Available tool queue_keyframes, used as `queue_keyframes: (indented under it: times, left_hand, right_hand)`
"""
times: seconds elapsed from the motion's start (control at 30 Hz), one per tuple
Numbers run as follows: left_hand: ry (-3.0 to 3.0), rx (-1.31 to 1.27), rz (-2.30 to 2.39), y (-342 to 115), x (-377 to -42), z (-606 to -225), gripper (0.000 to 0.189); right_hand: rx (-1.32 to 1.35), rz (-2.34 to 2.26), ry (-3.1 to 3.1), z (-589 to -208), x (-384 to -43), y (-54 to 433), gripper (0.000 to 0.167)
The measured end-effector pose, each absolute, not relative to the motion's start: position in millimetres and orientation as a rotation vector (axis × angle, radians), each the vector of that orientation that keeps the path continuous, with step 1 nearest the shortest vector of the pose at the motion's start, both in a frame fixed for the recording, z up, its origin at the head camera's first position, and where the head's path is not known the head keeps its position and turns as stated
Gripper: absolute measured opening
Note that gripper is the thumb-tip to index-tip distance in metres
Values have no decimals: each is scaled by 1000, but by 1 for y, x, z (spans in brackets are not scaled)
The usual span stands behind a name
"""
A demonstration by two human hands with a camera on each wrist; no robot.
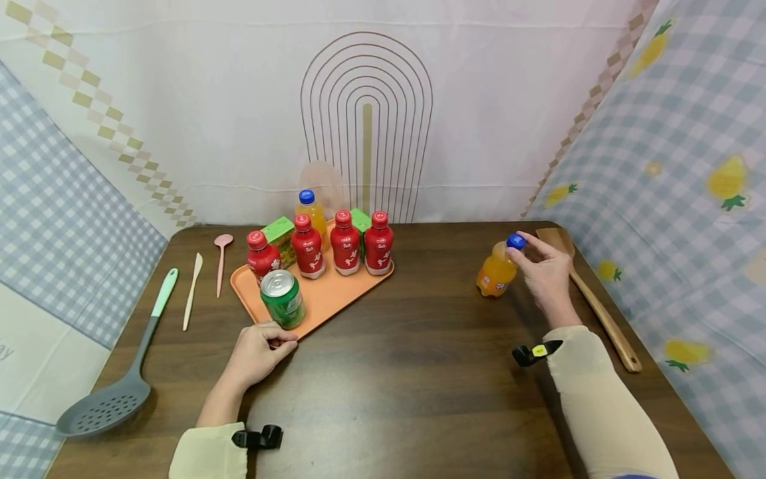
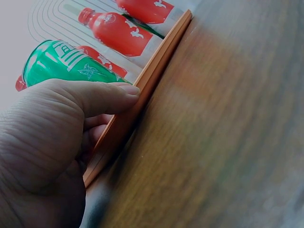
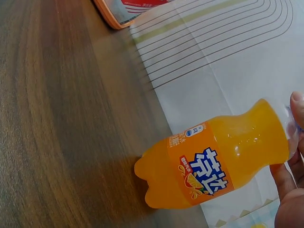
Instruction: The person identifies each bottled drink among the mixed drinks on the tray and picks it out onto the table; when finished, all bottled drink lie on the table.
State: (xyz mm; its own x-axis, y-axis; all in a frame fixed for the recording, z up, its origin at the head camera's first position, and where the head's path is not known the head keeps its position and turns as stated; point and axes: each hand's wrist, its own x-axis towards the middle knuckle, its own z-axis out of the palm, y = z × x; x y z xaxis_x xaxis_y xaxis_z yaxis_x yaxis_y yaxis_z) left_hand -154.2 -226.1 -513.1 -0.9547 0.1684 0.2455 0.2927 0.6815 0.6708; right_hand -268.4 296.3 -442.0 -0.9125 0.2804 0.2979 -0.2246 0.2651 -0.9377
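My right hand (image 1: 546,276) pinches the blue cap of an orange soda bottle (image 1: 495,271) at the right of the table. The bottle leans, its cap toward the hand; whether its base touches the wood I cannot tell. Orange liquid and a printed label (image 3: 204,175) show in the right wrist view. At the left, my left hand (image 1: 257,352) grips the near corner of an orange tray (image 1: 328,303), thumb on the rim in the left wrist view. Just beyond that hand a green can (image 1: 282,301) stands on the tray. Several red bottles (image 1: 308,249) stand behind it.
Another orange soda bottle (image 1: 311,214) and green boxes (image 1: 278,234) are at the tray's back. Left of the tray lie a pink spoon (image 1: 221,259), a cream knife (image 1: 193,293) and a slotted turner (image 1: 114,402). A wooden spatula (image 1: 598,309) lies along the right edge.
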Motion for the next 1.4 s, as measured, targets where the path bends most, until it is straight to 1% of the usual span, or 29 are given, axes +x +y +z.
queue_keyframes:
  times: [0.33,0.83,1.1,1.23,1.4]
  left_hand:
    - [-2729,-374,-1101,-228,-153,-514,11]
    - [-2727,-387,-1107,-226,-151,-511,9]
    - [-2728,-381,-1122,-226,-152,-512,9]
    - [-2729,-384,-1117,-225,-152,-513,9]
    - [-2722,-389,-1114,-225,-152,-512,10]
  right_hand:
    - [-8,1646,-2163,-443,-269,294,42]
    - [-49,1616,-2159,-444,-266,292,42]
    - [-32,1606,-2169,-444,-266,294,47]
    - [7,1621,-2167,-434,-262,292,45]
    - [92,1610,-2146,-403,-254,278,40]
